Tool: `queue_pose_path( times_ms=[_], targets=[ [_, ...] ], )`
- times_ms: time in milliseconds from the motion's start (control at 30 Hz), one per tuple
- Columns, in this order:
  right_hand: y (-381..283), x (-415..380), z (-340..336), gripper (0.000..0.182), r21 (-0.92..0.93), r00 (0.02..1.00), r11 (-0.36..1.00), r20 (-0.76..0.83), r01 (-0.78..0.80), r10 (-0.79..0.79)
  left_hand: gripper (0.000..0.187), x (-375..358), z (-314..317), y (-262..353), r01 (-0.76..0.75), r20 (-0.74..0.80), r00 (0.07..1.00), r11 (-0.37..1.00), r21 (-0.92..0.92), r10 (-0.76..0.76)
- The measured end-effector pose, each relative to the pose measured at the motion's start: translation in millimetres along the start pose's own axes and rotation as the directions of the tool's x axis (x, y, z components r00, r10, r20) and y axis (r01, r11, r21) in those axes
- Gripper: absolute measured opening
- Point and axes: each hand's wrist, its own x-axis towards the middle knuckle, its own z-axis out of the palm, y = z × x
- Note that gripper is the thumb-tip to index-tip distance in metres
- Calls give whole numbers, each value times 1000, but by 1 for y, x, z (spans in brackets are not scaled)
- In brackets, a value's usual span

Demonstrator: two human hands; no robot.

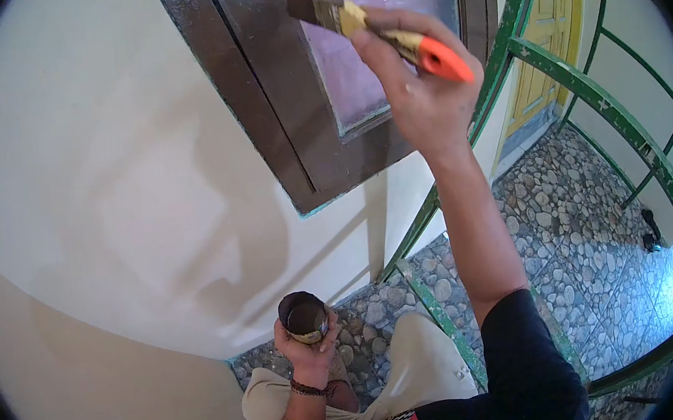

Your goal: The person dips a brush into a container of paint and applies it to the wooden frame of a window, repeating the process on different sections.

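My right hand [431,96] is raised, its fingers closed round the handle of a paintbrush [346,16] with an orange handle end. The dark brown bristles point up and left, overlapping the brown window frame [258,64] beside its glass pane [352,79]. Low down near the wall, my left hand [308,350] grips a small paint can [304,314] from below and the sides. Its rim is stained dark, and brown paint shows inside.
A green metal railing [575,78] with chipped paint curves along the right. A cream wall [104,151] lies to the left. Pebble-patterned flooring [546,198] spreads below, and a yellow door [550,27] stands at the back right.
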Motion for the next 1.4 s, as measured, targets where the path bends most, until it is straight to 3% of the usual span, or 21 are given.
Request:
queue_pose_path(
  times_ms=[100,167,233,300,433,467,500,567,667,767,833,867,967,1000,1100,1167,1233,1267,1400],
  targets=[
    [8,2,4,16,22,999,999,-2,39,-39,58,0,-2,-1,-11,1,1000,1000,-6,11],
    [11,-16,-4,15,-117,991,993,133,-16,31,58,1,-5,1,-9,-16,1000,1000,12,10],
    [10,-25,-11,13,-134,991,990,133,47,-29,59,-1,-5,3,-12,17,1000,1000,25,11],
    [4,-24,-15,13,-107,991,990,86,-96,106,59,-3,-1,1,-12,46,999,999,37,10],
    [6,-9,-3,12,9,996,997,33,-82,82,62,-5,15,-3,-5,-127,992,999,-36,0],
    [7,-15,-7,12,-104,988,989,104,-102,113,62,-6,16,-3,-34,-213,977,999,-41,25],
    [8,-23,-12,12,-104,988,989,103,-103,114,62,-6,15,-3,-35,-213,977,999,-40,25],
    [11,-39,-19,12,-78,978,991,167,-109,121,63,-5,11,-2,-48,-69,996,999,9,48],
    [8,-33,-21,12,-67,983,990,131,-122,130,63,-6,11,-2,-30,22,999,999,14,29],
    [7,-19,-12,11,-70,986,986,48,-153,157,63,-6,10,-4,-6,-23,1000,1000,-8,6],
    [15,-23,-8,11,7,984,987,84,-160,159,63,-7,9,-4,11,5,1000,1000,-15,-11],
    [7,-30,-14,11,-139,987,988,134,-70,89,63,-8,8,-3,23,39,999,999,-26,-22],
    [14,-62,-30,12,-113,973,988,191,-109,130,63,-9,9,-2,-35,-25,999,999,-16,34],
    [15,-67,-33,11,-86,964,980,183,-179,192,63,-9,9,-2,-36,-27,999,999,-17,35],
    [6,-52,-31,11,-32,981,985,96,-167,169,63,-12,8,-3,-8,14,1000,999,-36,8],
    [6,-51,-26,11,-54,991,992,72,-111,115,63,-12,10,-4,-22,-4,1000,999,-49,22],
    [11,-66,-28,12,-156,979,982,159,-101,126,63,-13,6,-2,-18,4,1000,999,-27,18],
    [6,-75,-35,12,-224,962,965,205,-134,181,63,-12,5,-1,-20,20,1000,1000,-10,21],
    [17,-102,-52,15,-148,938,950,179,-274,298,52,-12,9,0,-37,-9,999,999,12,37]
  ],
)
